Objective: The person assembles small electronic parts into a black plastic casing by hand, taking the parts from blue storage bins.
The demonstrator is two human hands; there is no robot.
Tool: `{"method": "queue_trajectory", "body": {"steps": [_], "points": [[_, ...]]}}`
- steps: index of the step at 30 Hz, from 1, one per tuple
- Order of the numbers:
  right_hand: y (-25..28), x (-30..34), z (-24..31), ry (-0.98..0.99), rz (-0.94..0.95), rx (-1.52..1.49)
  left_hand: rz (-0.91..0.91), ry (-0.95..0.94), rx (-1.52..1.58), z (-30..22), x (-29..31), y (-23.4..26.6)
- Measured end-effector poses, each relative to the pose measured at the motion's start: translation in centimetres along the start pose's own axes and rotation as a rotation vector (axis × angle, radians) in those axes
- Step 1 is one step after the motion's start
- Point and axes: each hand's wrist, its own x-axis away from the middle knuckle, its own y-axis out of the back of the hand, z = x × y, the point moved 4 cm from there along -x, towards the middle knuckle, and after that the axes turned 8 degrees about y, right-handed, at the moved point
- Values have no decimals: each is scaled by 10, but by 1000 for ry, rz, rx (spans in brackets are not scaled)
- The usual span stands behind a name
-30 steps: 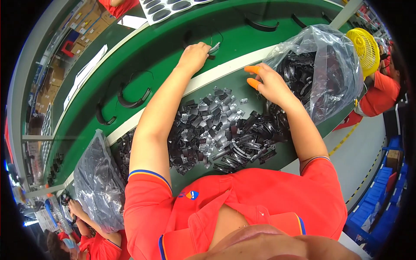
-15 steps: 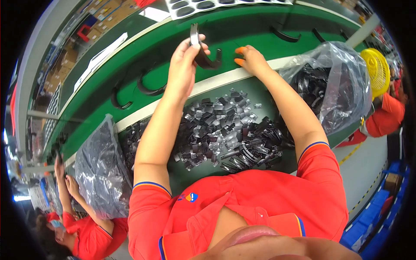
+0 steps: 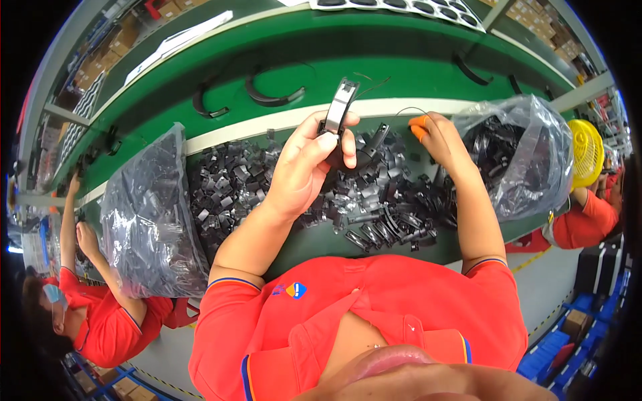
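Note:
My left hand (image 3: 304, 157) is closed on a curved black headband (image 3: 341, 107), raised over the front edge of the green belt. One end points up, showing a shiny inner face. Its other end curves down to the right over the heap, and thin wires trail from it. To the right, my right hand (image 3: 438, 139) has orange covers on its thumb and forefinger, pinched together. A thin black wire (image 3: 410, 109) arcs up by those fingertips and seems held there. Below both hands lies a heap of small black and clear plastic pieces (image 3: 234, 177), with curved black strips (image 3: 374, 234) nearer me.
Several curved headbands (image 3: 274, 100) lie on the green belt (image 3: 374, 53). Clear bags (image 3: 150, 220) of black parts flank the heap, another bag (image 3: 528, 160) at right. A yellow fan (image 3: 585, 155) stands far right. Co-workers in red (image 3: 114, 317) sit on either side. A white tray (image 3: 401, 8) is behind.
My left hand has brought the headband toward me and right in the picture, from over the belt to above the heap. My right hand has come nearer too. The view has shifted.

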Motion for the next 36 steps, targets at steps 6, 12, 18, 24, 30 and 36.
{"method": "queue_trajectory", "body": {"steps": [6,12,18,24,30,36], "points": [[39,38,46,-113,-159,-202,6,163,-73,24,2,-19],[50,44,87,-82,-155,-878,-18,189,-170,33,6,-29],[27,37,115,-93,-401,-1134,21,232,-267,41,7,-34],[34,34,116,-58,-402,-1037,99,228,-248,43,7,-29],[55,31,112,6,-259,-666,46,374,-142,47,8,-23],[49,33,115,70,-361,-618,10,342,-203,48,7,-23]]}}
